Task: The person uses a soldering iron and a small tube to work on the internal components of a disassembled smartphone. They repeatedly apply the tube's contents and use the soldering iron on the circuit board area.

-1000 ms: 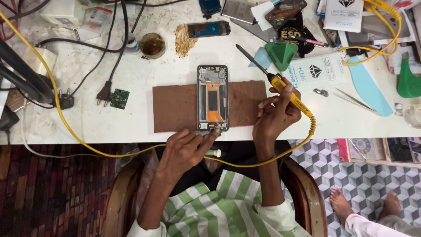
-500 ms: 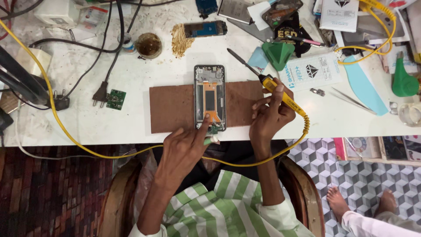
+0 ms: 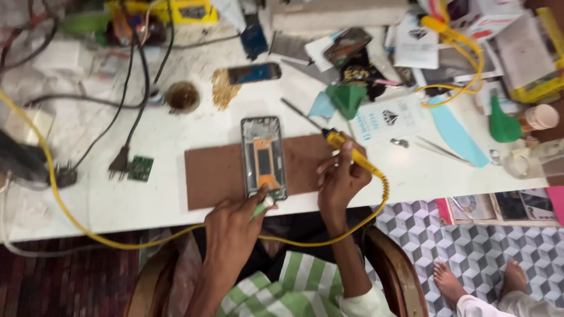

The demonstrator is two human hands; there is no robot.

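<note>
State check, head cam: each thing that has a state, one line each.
opened phone: back off, flat on the brown mat
soldering iron: in the right hand, tip raised off the phone
left hand: at the phone's near end, holding a small pale tool
power plug: unplugged, on the table

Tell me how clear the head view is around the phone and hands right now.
Head view: evenly lit, no harsh glare; motion blur softens everything. The opened phone on the brown mat stays readable, the left hand and right hand are soft-edged, and the top-left cables are smeared.
</note>
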